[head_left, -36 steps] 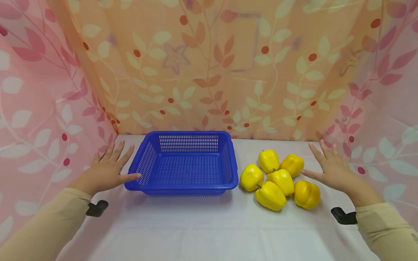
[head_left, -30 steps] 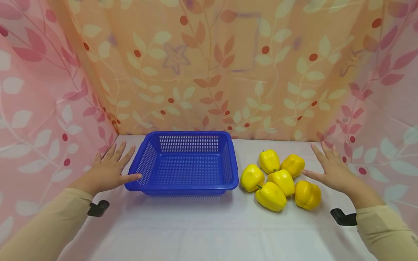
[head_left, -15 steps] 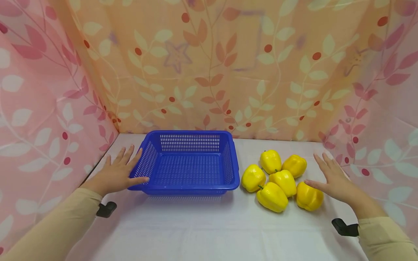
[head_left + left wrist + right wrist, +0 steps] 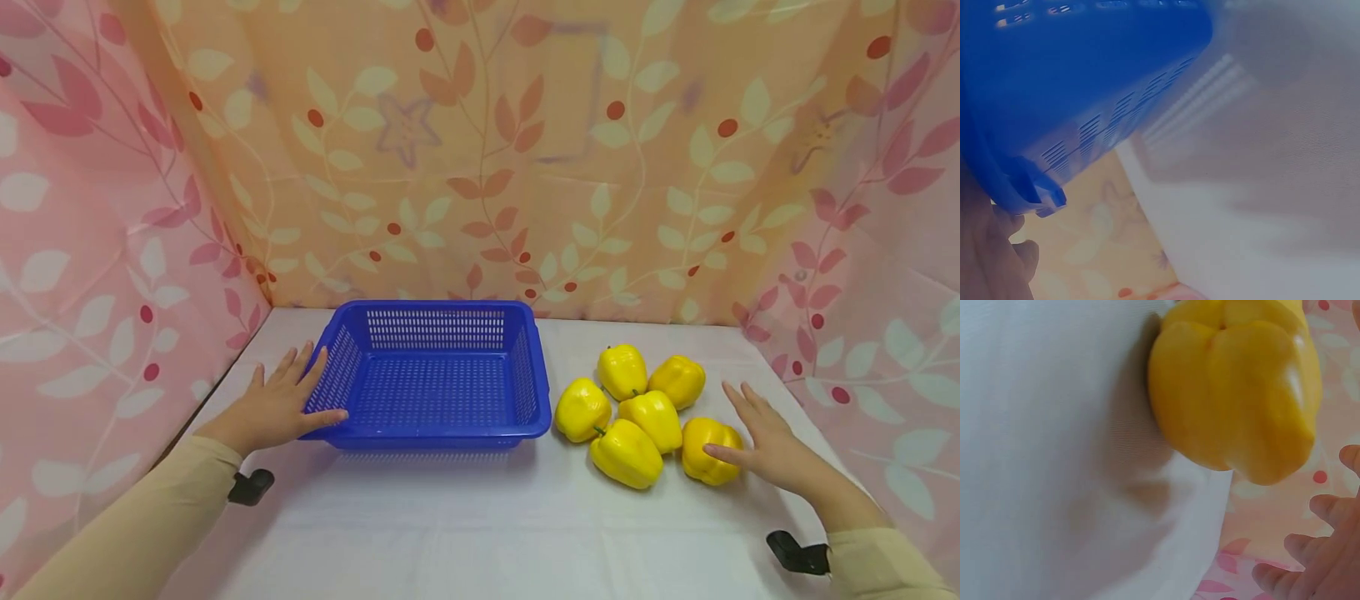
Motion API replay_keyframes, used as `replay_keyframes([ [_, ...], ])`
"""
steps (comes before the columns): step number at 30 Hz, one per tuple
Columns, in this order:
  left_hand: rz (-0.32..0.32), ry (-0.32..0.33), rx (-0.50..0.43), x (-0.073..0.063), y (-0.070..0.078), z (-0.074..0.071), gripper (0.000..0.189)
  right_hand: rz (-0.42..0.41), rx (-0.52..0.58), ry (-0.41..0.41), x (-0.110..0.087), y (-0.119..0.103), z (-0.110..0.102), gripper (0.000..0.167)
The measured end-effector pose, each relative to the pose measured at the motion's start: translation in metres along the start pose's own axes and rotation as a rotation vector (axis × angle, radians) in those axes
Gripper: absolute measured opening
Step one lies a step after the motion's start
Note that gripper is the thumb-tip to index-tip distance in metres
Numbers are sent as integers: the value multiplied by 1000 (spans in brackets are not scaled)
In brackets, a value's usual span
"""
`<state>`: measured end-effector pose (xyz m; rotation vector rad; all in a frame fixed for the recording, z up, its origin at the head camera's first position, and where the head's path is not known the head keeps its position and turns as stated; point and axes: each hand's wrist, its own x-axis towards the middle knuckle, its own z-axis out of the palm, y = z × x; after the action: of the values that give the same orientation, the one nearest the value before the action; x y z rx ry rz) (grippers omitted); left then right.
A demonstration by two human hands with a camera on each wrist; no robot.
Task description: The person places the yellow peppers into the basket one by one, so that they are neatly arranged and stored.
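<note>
Right now, the grip of your left hand (image 4: 273,410) is wide: the fingers are spread, and the thumb stretches over the front left corner of the blue plastic basket (image 4: 438,431). You hold nothing in it; whether the hand touches the basket's rim, the views do not settle. Your right hand (image 4: 776,450) is wide too, fingers apart and holding nothing, beside the rightmost yellow bell pepper (image 4: 707,432). Seen from your head, that thumb overlaps the pepper, though contact cannot be told; at your right wrist, a gap separates the other fingers from it. Five more yellow bell peppers (image 4: 651,419) lie clustered between that one and the basket. All rest on the white-covered surface (image 4: 450,525) before a leaf-patterned curtain (image 4: 480,183).
</note>
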<state>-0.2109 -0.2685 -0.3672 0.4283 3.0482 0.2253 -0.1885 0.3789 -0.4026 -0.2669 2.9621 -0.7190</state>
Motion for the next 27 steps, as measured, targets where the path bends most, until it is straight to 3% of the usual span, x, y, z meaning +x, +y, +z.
replay_keyframes([
  [14, 0, -10, 7, -2, -3, 7, 111, -13, 21, -3, -3, 9, 25, 109],
  [27, 17, -47, -66, 2, -2, 9, 121, -52, -49, 31, -6, 10, 27, 112],
])
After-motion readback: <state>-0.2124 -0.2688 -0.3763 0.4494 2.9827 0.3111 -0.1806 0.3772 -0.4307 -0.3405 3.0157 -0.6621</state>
